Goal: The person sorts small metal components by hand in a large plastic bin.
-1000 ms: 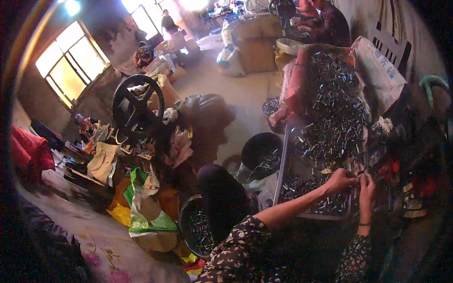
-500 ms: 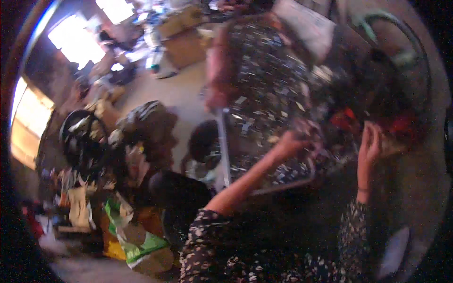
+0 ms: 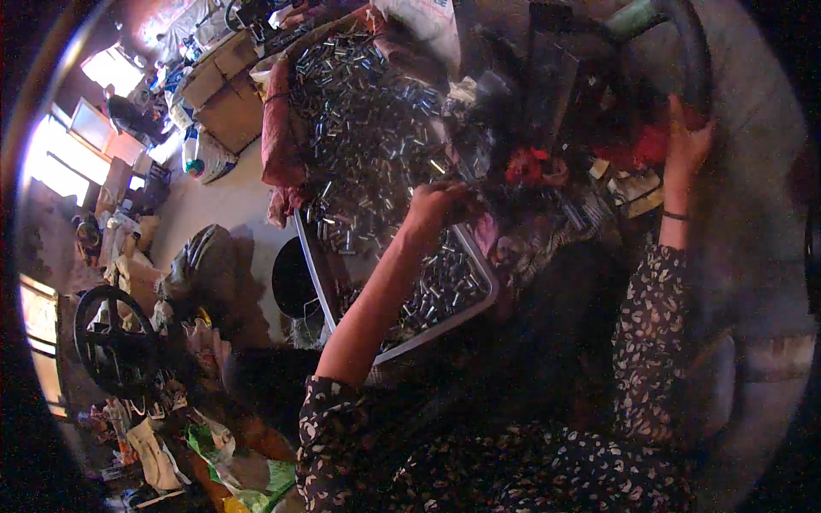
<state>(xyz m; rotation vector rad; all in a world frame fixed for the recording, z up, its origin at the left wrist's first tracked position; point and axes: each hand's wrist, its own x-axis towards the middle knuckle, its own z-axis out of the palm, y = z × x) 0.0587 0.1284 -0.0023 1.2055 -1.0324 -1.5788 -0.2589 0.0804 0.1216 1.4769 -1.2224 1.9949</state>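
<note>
My left hand (image 3: pixel 438 203) is over the right side of a large tray with a pale rim (image 3: pixel 438 327). Its fingers curl toward the dark machine and are partly lost in shadow, so what they hold cannot be made out. Many small shiny metal tubes (image 3: pixel 359 128) fill the tray. My right hand (image 3: pixel 689 147) is raised at the right, closed round the lower end of a thick dark wheel rim (image 3: pixel 694 60). Between the hands stands a dark machine (image 3: pixel 547 111), with red cloth or parts (image 3: pixel 528 164) about it.
Pinkish cloth (image 3: pixel 280 128) hangs over the tray's left edge. A black round opening or bowl (image 3: pixel 295 278) lies beside it. Cardboard boxes (image 3: pixel 227 94) stand far left; a black handwheel (image 3: pixel 115 329) and a green bag (image 3: pixel 278 479) are at lower left. A white sack (image 3: pixel 423 26) lies beyond the tray.
My right hand has gone up from beside the red parts to the wheel rim. My left hand stays over the tray's right side. The whole view has shifted and become sharper.
</note>
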